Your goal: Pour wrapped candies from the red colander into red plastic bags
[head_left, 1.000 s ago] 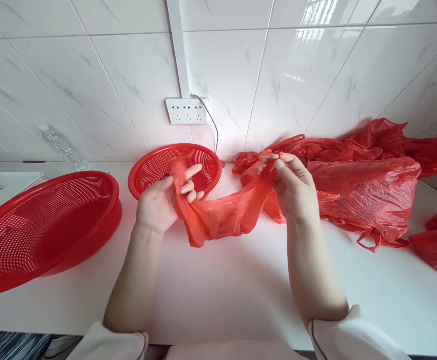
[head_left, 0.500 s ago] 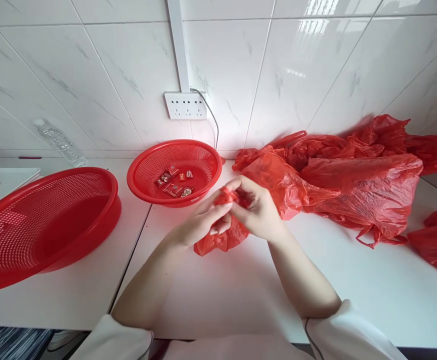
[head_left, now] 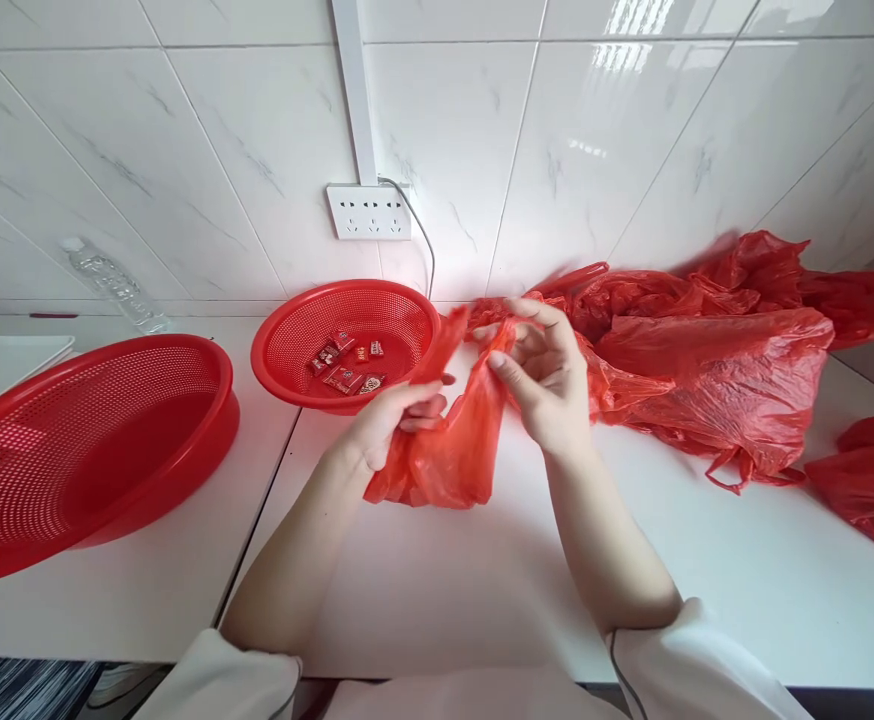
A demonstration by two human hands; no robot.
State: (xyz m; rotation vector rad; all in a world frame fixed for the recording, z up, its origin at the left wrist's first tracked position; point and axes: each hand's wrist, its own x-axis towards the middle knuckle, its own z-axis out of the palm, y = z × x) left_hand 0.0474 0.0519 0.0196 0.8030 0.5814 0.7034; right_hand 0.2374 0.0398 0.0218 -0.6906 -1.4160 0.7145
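A small red plastic bag (head_left: 456, 455) hangs between my hands over the white table, its two handles spread apart. My left hand (head_left: 396, 415) is closed on the left side of the bag, fingers curled round the handle. The other handle is pinched between thumb and fingers of my right hand (head_left: 546, 370). Just beyond my left hand sits a round red plastic basket (head_left: 279, 335) with several small wrapped packets (head_left: 345, 380) in it. What the bag contains, if anything, cannot be made out.
At the left stands a larger red basket (head_left: 129, 470), with a clear plastic bottle (head_left: 111, 280) leaning behind it. Several full-looking red bags (head_left: 722, 370) lie along the wall, and another red bag (head_left: 872, 480) is at the right edge. A power socket (head_left: 369, 212) is on the tiled wall.
My hands have moved apart, my right hand rising to the right. The bag's top, bunched between my fingers before, is now drawn out into two separate handles.
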